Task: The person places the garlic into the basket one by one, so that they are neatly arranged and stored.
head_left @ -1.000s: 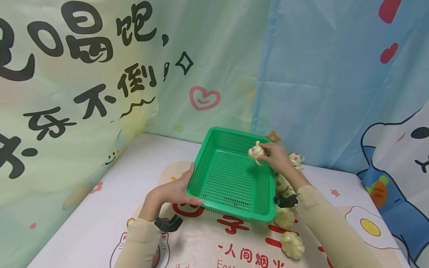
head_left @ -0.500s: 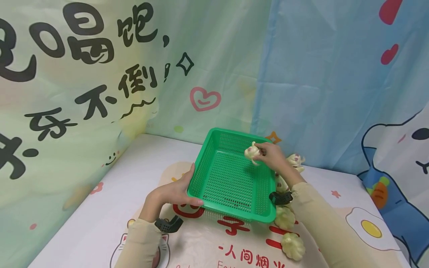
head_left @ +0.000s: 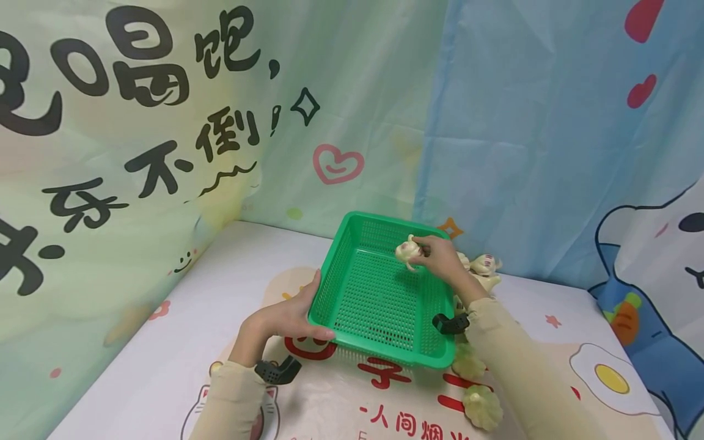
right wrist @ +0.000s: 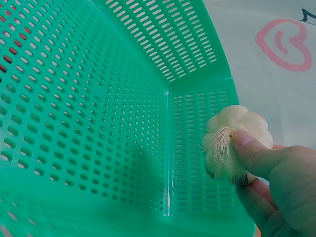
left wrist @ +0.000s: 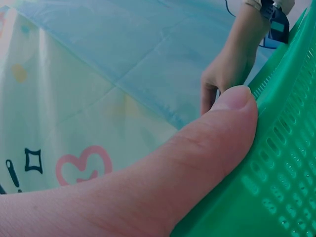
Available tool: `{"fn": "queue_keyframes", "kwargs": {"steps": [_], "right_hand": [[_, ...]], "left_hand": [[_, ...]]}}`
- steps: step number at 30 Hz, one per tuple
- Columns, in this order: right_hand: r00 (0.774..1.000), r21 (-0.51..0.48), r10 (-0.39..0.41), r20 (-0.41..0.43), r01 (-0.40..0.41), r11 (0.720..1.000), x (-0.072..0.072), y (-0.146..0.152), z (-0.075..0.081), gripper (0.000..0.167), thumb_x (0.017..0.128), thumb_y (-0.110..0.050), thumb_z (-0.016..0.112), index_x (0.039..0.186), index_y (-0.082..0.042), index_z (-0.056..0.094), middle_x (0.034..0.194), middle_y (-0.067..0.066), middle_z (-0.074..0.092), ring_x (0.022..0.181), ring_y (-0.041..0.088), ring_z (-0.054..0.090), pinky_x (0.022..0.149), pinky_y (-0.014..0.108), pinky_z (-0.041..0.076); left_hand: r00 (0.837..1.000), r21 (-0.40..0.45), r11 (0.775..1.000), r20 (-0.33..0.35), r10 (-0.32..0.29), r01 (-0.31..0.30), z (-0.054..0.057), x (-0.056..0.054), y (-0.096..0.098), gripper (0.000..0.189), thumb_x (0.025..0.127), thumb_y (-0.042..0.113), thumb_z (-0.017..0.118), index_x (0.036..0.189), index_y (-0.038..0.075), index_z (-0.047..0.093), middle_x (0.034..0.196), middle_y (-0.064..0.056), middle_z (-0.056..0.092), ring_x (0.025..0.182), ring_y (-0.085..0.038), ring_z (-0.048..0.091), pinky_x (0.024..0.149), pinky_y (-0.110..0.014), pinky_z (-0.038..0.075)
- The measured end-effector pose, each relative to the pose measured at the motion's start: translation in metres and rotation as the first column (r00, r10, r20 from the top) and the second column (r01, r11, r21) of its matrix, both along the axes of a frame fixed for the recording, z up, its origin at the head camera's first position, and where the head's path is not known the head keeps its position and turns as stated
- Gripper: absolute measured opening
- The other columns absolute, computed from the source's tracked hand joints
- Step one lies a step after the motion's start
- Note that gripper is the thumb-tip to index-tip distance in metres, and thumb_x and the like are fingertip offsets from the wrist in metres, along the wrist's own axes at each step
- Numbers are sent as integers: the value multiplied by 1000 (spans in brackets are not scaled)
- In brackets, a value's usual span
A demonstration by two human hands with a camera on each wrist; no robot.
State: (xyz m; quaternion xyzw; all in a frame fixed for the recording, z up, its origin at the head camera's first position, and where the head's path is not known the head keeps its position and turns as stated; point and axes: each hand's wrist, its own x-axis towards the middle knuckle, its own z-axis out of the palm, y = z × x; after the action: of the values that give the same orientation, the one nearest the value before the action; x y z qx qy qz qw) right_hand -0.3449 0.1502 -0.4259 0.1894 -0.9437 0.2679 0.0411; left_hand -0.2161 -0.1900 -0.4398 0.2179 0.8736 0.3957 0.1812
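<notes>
A green perforated plastic basket (head_left: pixel 376 299) stands on the table, its bare floor showing through the open top. My left hand (head_left: pixel 286 315) grips its near left corner, and in the left wrist view the thumb (left wrist: pixel 217 131) lies along the rim. Over the basket's far right part, my right hand (head_left: pixel 442 261) pinches a garlic bulb (head_left: pixel 407 251) between thumb and fingers. The right wrist view shows the pale garlic bulb (right wrist: pixel 239 140) with its stringy roots facing the camera, above the basket wall (right wrist: pixel 197 192).
More garlic bulbs (head_left: pixel 485 264) lie right of the basket, partly hidden by the right arm. Nearer me on that side sit pale, ribbed bulb-like pieces (head_left: pixel 482 407). The printed cloth backdrop (head_left: pixel 495 134) rises behind the white table (head_left: pixel 264 235).
My right hand has moved a little to the left with the garlic bulb, further in over the basket. My left hand keeps its grip on the corner.
</notes>
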Motion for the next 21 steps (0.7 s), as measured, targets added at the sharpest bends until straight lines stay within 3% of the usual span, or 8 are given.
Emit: {"fn": "queue_keyframes", "kwargs": {"steps": [12,21], "right_hand": [[995,-56,-35,91,40,998,-6,-12,-4,60,87,-25,69,140,-5,47,136,22,50,115,35,58,79,40,51],[995,-75,-46,91,53,996,-13,-21,-8,60,87,-26,70,140,-7,48,133,21,54,114,33,59,82,40,52]], "left_hand": [[1000,-2,1000,-5,-5,5,-1,-1,-2,126,76,49,75,150,12,-20,160,-10,-5,147,-25,7,113,-47,23],[1000,0,1000,-8,-8,8,-2,-2,-1,128,75,50,76,150,12,-21,160,-8,-6,146,-23,7,114,-46,23]]}}
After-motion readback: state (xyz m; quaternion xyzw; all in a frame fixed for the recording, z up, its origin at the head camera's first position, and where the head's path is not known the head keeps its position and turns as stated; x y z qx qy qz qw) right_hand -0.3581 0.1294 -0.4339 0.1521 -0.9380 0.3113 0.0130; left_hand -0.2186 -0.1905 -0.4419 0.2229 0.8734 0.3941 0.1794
